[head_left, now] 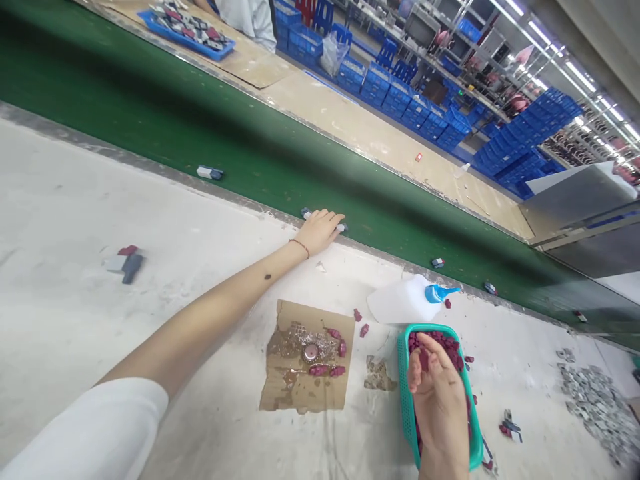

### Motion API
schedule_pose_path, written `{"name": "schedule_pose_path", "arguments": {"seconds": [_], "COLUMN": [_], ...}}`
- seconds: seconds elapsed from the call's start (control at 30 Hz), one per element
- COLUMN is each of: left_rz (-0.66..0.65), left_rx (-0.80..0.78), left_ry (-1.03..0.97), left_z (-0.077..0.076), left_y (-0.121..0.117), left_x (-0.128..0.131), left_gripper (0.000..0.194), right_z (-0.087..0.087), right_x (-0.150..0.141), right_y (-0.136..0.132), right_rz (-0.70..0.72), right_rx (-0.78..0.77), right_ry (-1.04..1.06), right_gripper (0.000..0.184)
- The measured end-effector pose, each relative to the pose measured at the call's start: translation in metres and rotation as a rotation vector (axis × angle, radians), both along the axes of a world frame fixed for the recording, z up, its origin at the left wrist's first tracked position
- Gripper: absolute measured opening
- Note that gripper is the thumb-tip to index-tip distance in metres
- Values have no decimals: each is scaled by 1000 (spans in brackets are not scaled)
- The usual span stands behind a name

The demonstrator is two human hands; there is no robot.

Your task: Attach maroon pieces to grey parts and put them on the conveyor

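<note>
Resting at the near edge of the green belt (380, 220), the left hand (320, 228) partly covers small grey-and-white pieces (342, 227), which are visible on both its sides; whether its fingers grasp them, one cannot tell. The right hand (443, 393) is above the green basket (405, 380), and its fingers are closed around a maroon piece (425, 360). Many similar pieces (449, 348) lie inside this basket. Just behind it, a white bottle (403, 300) with blue nozzle (441, 292) lies on the table (210, 413). To the left, a stained cardboard sheet (320, 398) carries a round object (311, 352) and several maroon parts (319, 370).
</note>
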State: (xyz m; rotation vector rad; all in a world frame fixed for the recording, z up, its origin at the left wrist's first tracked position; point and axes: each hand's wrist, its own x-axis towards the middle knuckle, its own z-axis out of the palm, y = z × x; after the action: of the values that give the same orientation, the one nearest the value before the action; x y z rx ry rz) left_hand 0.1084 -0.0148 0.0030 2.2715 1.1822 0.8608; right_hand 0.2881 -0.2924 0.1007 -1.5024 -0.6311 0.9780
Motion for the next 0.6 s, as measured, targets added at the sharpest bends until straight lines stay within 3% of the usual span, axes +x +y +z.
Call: {"name": "schedule_pose_path", "arguments": {"seconds": [0.13,0.27,0.4,0.53,0.6], "left_rz": [33,76,-21,-174,-180], "left_rx": [-98,-288,-529,-958,-1081], "left_ry": [-153,-336,-480,-751,-826], "left_z": [5,-1,-4,7,13], "left_y": [-10,-41,-89,-135,-151], "left_x": [5,-7,-36,-66,-76], "left_gripper": [33,33,29,38,41], "right_z": [-5,-19,-34,-47,-53], "right_x": [-29,-44,-53,-62,-67], "right_y": [13,24,28,28,28], "right_rz": [33,143,369,545,630], "right_rx": [-27,-87,-139,-128,-107], "right_ry": [161,142,-54,-352,-454], "right_gripper": [37,40,41,29,25]}}
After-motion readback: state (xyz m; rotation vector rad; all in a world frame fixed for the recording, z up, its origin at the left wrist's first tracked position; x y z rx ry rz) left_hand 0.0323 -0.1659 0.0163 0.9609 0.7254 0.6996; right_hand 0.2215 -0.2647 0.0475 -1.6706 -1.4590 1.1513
